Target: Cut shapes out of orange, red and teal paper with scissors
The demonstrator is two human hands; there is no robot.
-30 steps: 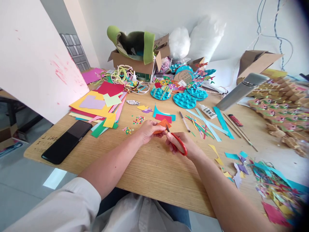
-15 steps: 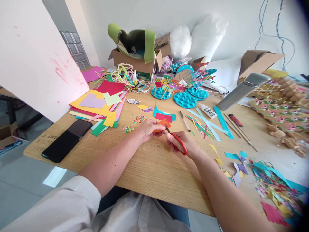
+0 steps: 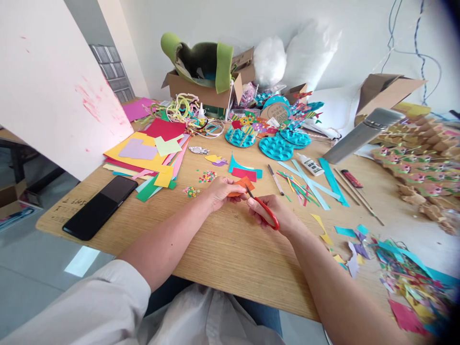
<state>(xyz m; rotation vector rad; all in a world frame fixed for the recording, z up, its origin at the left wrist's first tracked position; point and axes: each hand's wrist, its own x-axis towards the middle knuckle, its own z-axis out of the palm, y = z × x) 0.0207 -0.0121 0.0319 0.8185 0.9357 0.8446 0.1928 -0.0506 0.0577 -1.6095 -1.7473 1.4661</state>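
Observation:
My left hand (image 3: 223, 193) pinches a small piece of orange paper (image 3: 245, 183) above the middle of the wooden table. Red-handled scissors (image 3: 268, 213) are in my right hand (image 3: 273, 211), fingers wrapped round the handles. Their blades meet the orange paper at its near right edge, close to my left fingertips; how far the blades are apart is too small to tell. Just beyond the hands lie a dark pink paper strip (image 3: 244, 174) and a turquoise paper offcut (image 3: 233, 165). Small heaps of coloured paper bits (image 3: 207, 177) lie beside my left hand.
A black phone (image 3: 100, 206) and a stack of coloured paper (image 3: 143, 158) lie on the left. To the right are a pen (image 3: 276, 180), a glue bottle (image 3: 309, 165), a grey flask (image 3: 359, 136) and paper scraps (image 3: 406, 282). Turquoise craft bases (image 3: 276, 148) stand farther back.
Hands, scissors and orange paper hold nearly the same place. The whole view has shifted very slightly.

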